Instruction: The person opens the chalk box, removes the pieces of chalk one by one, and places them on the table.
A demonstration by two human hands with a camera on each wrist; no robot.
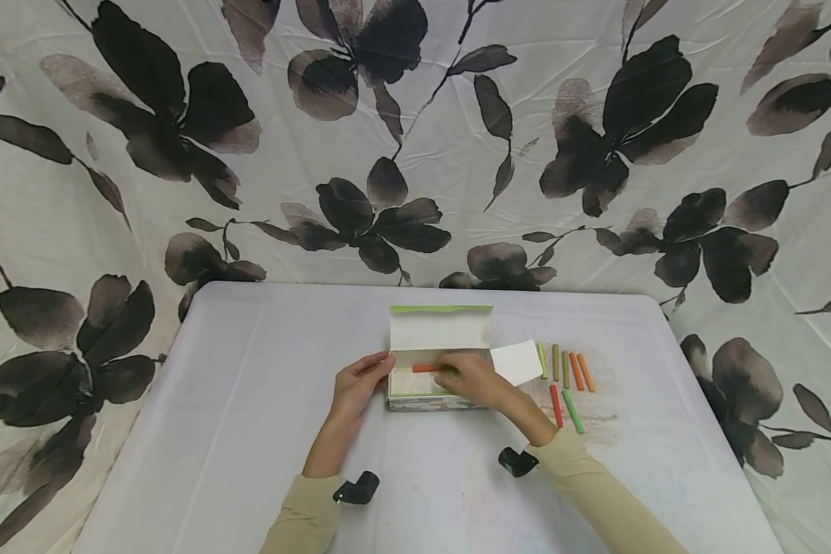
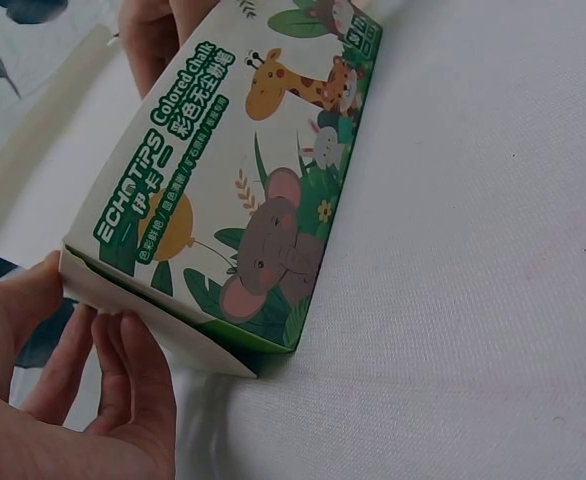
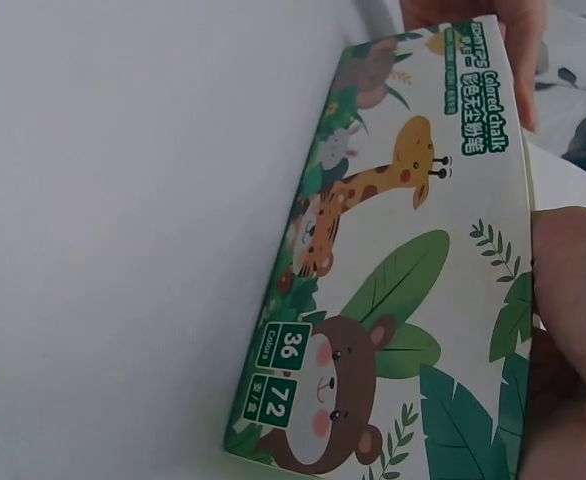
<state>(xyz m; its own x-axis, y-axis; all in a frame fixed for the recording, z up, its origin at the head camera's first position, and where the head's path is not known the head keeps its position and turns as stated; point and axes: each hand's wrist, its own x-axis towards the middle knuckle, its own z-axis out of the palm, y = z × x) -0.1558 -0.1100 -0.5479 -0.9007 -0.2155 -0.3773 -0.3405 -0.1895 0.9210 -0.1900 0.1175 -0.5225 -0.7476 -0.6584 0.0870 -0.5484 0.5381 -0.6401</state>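
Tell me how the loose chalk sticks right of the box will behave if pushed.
The loose chalk sticks look round, so they would probably roll sideways on the smooth table. They seem thin and likely snap under pressure. Smudges around them suggest they shed powder.

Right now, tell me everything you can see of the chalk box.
The chalk box is a long white cardboard carton lying on the table, its green-edged lid flipped up and back. Its side shows a giraffe, elephant, bear and leaves, printed "Colored chalk", "36" and "72". The left hand touches its left end; the right hand holds an orange chalk over its open top.
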